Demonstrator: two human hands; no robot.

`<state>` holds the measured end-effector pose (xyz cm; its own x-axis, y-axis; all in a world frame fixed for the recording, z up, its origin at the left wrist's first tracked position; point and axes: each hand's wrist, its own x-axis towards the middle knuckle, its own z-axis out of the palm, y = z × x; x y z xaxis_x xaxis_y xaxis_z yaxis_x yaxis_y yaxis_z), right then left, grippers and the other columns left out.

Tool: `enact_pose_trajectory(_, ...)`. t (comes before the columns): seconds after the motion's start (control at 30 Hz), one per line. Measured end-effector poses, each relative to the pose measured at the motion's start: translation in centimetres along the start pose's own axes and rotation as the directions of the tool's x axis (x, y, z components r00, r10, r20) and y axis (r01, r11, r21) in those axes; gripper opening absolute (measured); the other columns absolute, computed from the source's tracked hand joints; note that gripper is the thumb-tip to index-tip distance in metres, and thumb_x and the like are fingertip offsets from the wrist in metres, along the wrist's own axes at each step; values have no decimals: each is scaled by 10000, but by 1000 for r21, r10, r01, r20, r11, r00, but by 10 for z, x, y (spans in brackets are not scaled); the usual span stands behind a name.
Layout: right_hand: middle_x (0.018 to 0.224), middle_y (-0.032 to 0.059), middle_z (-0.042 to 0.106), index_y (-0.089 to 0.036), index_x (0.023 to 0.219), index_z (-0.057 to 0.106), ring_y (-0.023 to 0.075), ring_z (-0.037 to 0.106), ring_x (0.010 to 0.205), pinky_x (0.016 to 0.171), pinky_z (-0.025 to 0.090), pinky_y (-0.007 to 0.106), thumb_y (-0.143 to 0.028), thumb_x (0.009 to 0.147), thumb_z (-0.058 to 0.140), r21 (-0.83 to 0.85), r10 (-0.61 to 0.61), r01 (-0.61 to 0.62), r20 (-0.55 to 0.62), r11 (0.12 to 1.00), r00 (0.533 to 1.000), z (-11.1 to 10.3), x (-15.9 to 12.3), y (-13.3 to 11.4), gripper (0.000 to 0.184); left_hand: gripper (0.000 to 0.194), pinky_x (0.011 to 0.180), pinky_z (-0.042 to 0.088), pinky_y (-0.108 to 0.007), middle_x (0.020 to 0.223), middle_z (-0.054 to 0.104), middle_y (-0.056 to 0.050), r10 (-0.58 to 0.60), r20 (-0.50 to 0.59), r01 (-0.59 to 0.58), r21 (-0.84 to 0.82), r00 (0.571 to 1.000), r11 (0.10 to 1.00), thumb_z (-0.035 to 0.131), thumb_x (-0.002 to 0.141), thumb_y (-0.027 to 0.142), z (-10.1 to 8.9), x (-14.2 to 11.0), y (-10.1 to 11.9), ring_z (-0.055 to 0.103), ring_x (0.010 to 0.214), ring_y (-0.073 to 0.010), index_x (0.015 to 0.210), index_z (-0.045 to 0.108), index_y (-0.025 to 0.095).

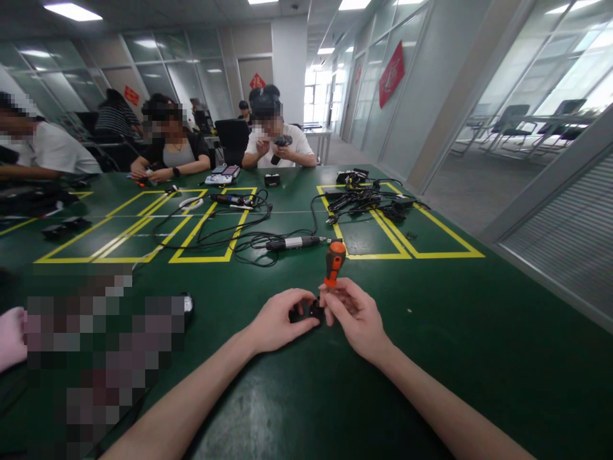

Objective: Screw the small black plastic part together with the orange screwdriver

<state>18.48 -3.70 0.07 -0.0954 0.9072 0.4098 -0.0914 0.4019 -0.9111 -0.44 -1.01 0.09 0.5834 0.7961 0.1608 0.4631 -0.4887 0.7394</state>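
Observation:
My right hand (357, 316) pinches the lower end of a screwdriver (336, 260), which stands upright with its orange and dark grey handle on top. Its tip meets a small black part (316, 310), though the fingers hide the exact contact. From the left, my left hand (285, 319) curls thumb and fingers around that black part and steadies it on the green table (287, 396). What kind of part it is I cannot make out.
Beyond my hands lies a grey and black electric screwdriver (297, 243) among black cables. A heap of black adapters and cords (364, 198) sits back right, inside yellow tape. A computer mouse (188, 305) is at left. Across the table a person (292, 150) holds a drill.

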Motion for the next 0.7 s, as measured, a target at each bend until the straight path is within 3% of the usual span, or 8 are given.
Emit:
enact_pose_trajectory(0.23, 689, 7, 709, -225, 845, 580, 110, 569, 468, 482, 507, 248, -419, 915, 728, 19, 18, -16, -94, 1000, 995, 3, 2, 0, 254, 293, 723, 469, -274, 985, 709, -35, -18, 8, 18, 3, 1000, 1000, 721, 862, 306, -1, 0, 0, 612, 810, -162, 1125, 684, 183)
enact_pose_trajectory(0.37, 698, 9, 733, -229, 928, 603, 117, 569, 457, 484, 515, 258, -411, 885, 759, 40, 35, -30, -136, 999, 990, 3, 3, 1, 244, 292, 727, 466, -274, 971, 707, -32, -24, 12, 24, -10, 1000, 1000, 727, 866, 302, -1, 0, 0, 614, 816, -163, 1129, 692, 180)
enact_pose_trajectory(0.57, 725, 24, 695, -203, 897, 677, 120, 563, 502, 506, 516, 273, -472, 924, 704, -28, 7, -10, -81, 1000, 997, 2, 3, -2, 271, 324, 732, 466, -270, 977, 707, -26, -17, 9, 17, -13, 1000, 1000, 740, 863, 302, 1, 0, -3, 614, 817, -159, 1162, 694, 185)
enact_pose_trajectory(0.7, 720, 3, 639, -199, 893, 673, 94, 518, 471, 466, 453, 246, -517, 954, 654, 0, -2, 2, -65, 1000, 998, 1, 3, -2, 324, 317, 733, 472, -271, 991, 705, -30, -18, 12, 18, -8, 1000, 1000, 738, 873, 318, 2, -1, -5, 619, 830, -163, 1154, 688, 180)
